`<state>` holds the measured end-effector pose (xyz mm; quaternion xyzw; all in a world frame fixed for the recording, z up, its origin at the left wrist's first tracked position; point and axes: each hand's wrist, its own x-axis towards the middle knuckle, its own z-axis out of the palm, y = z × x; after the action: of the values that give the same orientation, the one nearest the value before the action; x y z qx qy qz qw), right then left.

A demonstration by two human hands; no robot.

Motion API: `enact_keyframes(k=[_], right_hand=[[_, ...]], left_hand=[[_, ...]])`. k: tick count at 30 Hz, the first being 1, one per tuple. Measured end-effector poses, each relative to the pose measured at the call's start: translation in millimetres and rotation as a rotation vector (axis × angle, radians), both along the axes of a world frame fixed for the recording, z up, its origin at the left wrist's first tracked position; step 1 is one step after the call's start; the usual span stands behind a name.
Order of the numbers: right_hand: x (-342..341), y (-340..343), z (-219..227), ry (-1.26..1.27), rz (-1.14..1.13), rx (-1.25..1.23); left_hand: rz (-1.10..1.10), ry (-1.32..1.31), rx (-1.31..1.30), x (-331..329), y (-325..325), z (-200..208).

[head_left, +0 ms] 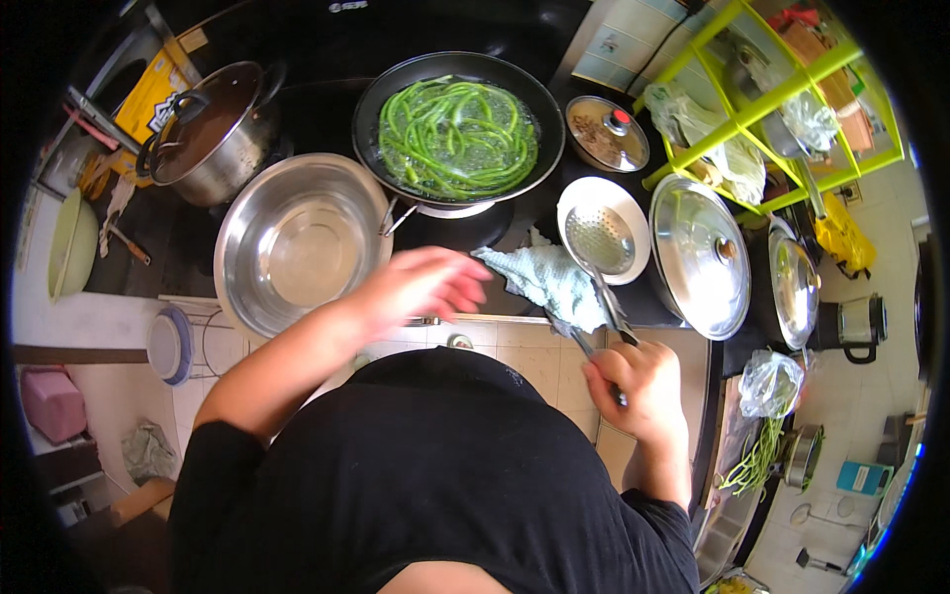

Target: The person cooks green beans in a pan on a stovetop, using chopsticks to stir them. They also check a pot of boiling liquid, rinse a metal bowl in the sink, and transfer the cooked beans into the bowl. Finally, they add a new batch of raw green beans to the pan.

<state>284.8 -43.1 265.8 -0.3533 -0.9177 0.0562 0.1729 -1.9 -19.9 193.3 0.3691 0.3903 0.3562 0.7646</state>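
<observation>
My right hand (638,386) is closed around the dark handle of a skimmer (602,238). The skimmer's perforated head rests over a white bowl (568,210). A second dark, slender handle also meets this hand; I cannot tell what tool it belongs to. My left hand (432,289), smeared a little by motion, has its fingers stretched out with nothing in them, in front of the stove. Beyond it, long green beans (455,139) lie in bubbling liquid in a black wok (547,99). Between my hands a crumpled light-blue cloth (549,277) lies at the stove's edge.
A wide steel basin (233,233) stands left of the wok, with a steel pot (213,168) behind it. On the right are a glass-lidded pan (618,148), a large steel lid (700,272) and a green rack (737,109). More long beans (757,460) lie farther right.
</observation>
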Motion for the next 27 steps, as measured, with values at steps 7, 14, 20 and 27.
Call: enact_keyframes(k=[7, 14, 20, 27], right_hand=[[7, 3, -2, -0.010, 0.096, -0.074], [73, -25, -2, 0.135, -0.161, -0.138], [106, -22, -1, 0.266, -0.523, 0.004], [111, 18, 0, 0.739, -0.671, 0.196]], left_hand=[[-0.369, -0.389, -0.522, 137, 64, -37], [-0.174, -0.364, -0.607, 139, 67, 1], [-0.290, -0.291, -0.652, 97, 63, 41], [-0.060, -0.006, -0.207, 11, 27, 111]])
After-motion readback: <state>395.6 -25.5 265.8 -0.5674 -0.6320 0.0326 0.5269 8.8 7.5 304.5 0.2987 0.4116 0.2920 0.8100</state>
